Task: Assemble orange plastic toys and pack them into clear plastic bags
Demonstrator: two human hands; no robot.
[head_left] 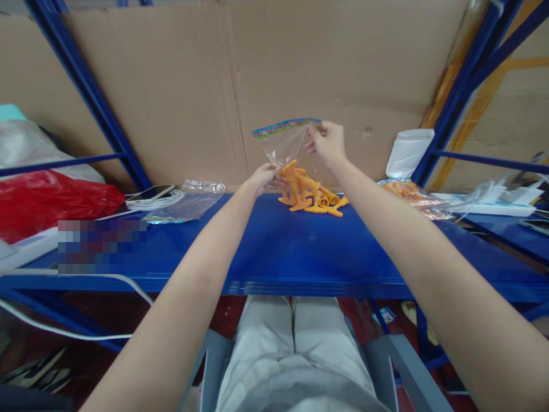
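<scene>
A clear zip bag [285, 146] with a colourful printed top strip hangs upright in front of me. My right hand [329, 143] pinches the strip at its right end. Lower down, my left hand [266, 178] has its fingers closed on the bag's lower left side, where the film creases together. Its fingertips are right beside the orange plastic pieces [306, 191], and may touch one. Several of these pieces, some tube-shaped and some with flared ends, lie in a heap on the blue table [300, 246]. Whether any of them are inside the bag I cannot tell.
Left on the table are another clear bag [193, 201], a coiled white cable [156, 200] and a red plastic bag [55, 200]. A bag of orange pieces [407, 193], a white box [409, 153] and a power strip [493, 206] stand right. Cardboard [171, 86] closes off the back.
</scene>
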